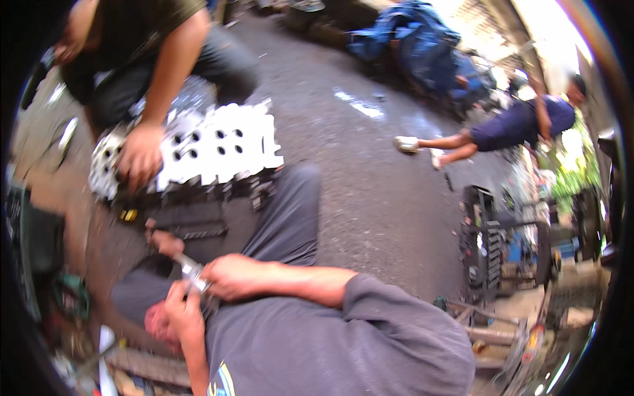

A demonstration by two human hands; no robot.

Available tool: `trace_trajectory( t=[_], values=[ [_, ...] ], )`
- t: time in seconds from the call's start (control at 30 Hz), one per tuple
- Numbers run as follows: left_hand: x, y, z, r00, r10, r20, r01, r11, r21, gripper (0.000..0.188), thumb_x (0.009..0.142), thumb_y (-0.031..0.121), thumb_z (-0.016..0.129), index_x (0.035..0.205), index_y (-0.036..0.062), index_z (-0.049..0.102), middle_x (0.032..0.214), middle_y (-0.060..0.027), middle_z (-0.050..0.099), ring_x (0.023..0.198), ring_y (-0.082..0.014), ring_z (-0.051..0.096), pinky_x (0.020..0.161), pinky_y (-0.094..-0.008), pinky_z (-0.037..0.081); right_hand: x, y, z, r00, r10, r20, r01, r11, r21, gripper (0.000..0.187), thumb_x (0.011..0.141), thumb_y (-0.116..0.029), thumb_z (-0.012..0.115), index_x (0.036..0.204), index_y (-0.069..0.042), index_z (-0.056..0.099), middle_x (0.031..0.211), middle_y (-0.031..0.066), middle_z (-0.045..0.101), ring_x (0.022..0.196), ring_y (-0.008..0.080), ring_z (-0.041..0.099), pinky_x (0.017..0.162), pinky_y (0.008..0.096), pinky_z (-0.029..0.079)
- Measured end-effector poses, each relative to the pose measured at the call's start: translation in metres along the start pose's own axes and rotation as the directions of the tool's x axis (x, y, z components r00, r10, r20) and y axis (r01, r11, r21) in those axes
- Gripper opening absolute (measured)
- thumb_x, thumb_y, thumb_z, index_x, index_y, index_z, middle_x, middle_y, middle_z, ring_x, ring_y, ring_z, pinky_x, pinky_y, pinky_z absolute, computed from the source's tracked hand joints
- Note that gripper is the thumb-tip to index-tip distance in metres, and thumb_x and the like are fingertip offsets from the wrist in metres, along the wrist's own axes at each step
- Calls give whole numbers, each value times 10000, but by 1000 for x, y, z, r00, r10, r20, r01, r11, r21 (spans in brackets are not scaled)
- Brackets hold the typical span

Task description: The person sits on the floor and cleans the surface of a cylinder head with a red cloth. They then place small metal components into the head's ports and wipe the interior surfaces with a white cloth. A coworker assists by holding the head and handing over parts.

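Both my hands are together in front of my body, closed about a short, silvery metal piece [192, 271]. My right hand [228, 277] grips it from the right, with the fingers curled. Close below, my left hand [185, 311] pinches at its lower end. Motion blur and my fingers hide the piece's exact kind. A reddish thing [160, 323], too blurred to name, is beside my left hand. Beyond my knee lies a pale metal engine cylinder head [228, 142] with rows of round holes. A squatting person's hand [140, 156] rests on its left part.
A small yellow thing [128, 215] and a dark slotted bar [205, 232] lie near the cylinder head. Blue sheeting [422, 43] is heaped at the back. Another person [522, 125] stands at the right, above metal frames [492, 257]. Clutter lines the lower left.
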State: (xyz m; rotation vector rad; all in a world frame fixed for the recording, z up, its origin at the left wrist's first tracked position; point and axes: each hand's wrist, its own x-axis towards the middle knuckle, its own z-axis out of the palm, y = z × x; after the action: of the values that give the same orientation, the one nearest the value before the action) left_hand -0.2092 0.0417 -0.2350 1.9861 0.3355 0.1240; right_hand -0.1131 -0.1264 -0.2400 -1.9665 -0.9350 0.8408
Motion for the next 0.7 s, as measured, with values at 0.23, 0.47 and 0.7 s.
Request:
trace_trajectory(
  t=[0.23,0.47,0.7],
  values=[
    [-6,-22,14,994,-13,104,26,992,-123,54,805,-49,664,832,-35,619,762,-66,587,702,-136,529,634,-287,425,-14,8,10,995,-64,-72,53,987,-152,231,829,-232,584,814,-13,651,769,223,661,748,436,647,684,527,514],
    [-11,-23,24,988,-63,138,95,967,-237,71,788,-71,628,823,-12,611,762,-2,611,696,-68,516,624,-241,422,-21,16,14,993,-95,-63,83,982,-171,223,789,-218,591,769,-12,673,762,225,667,758,431,653,695,527,510],
    [-12,-37,32,982,-137,129,166,955,-248,84,789,-58,613,850,-3,593,740,-17,630,693,-83,549,614,-266,439,-15,14,6,992,-104,71,117,969,-217,209,784,-186,592,762,9,661,765,227,663,772,431,650,699,517,510]
  ],
)
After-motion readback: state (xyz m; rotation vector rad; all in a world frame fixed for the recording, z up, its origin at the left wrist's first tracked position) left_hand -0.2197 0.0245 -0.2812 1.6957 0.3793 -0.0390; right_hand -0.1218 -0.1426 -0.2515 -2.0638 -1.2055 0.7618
